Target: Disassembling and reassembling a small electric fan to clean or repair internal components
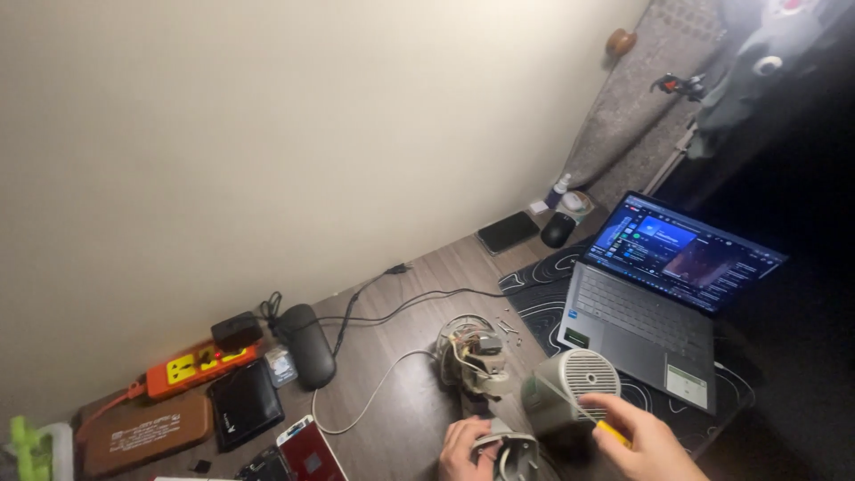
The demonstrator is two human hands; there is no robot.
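- Holding a grey curved housing piece [509,450] at the bottom edge, left hand [465,450] has its fingers curled around it.
- Right hand [648,443] pinches a yellow-handled tool [613,432], fingers pressed together on the handle; tool tip sits against a white round vented cover [581,374].
- Vented cover belongs to a greyish small appliance body [552,405], just beside the left hand's piece, on the wooden table [401,419].
- Exposed motor unit with wires [472,352] stands on the table just behind the hands; a white cord [374,396] runs from it leftward.
- Small screws [508,328] lie near the motor.
- Open laptop [655,294], screen lit, on a patterned mat [534,298] to the right.
- Left side: black oval case [307,343], orange power strip [196,365], black wallet [242,401], brown pouch [147,432], red phone [307,454].
- Far back by the wall: black phone [508,232], black mouse [558,229].
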